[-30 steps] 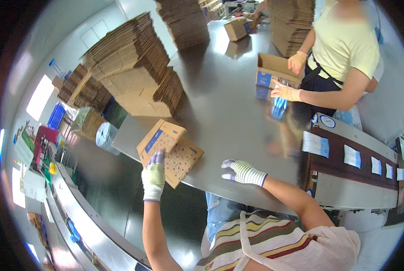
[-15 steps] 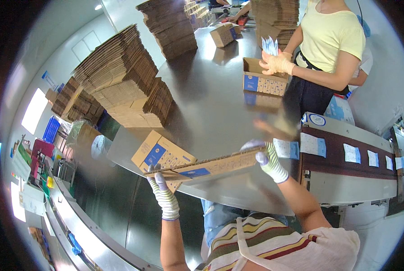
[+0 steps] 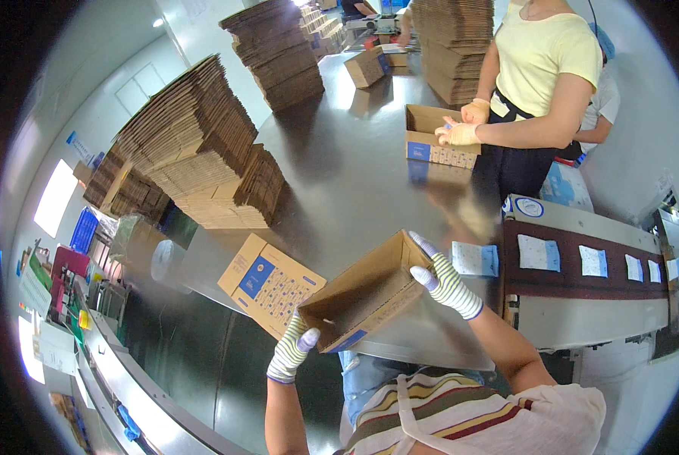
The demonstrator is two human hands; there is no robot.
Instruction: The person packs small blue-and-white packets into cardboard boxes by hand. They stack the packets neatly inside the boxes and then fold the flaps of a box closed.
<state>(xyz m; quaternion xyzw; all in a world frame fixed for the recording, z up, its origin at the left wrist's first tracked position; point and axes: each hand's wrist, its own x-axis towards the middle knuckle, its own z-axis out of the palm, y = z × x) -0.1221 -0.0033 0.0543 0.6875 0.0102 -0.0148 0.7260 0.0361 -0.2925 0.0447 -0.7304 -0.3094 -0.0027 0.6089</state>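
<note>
While both hands grip brown carton (image 3: 366,297), blue-patched flat carton (image 3: 269,283) beside

The one camera sits on my head, looking steeply down and forward over my hands (image 3: 370,318), close in, across the steel tabletop (image 3: 354,174); its fisheye bends edges near the rim.
</note>
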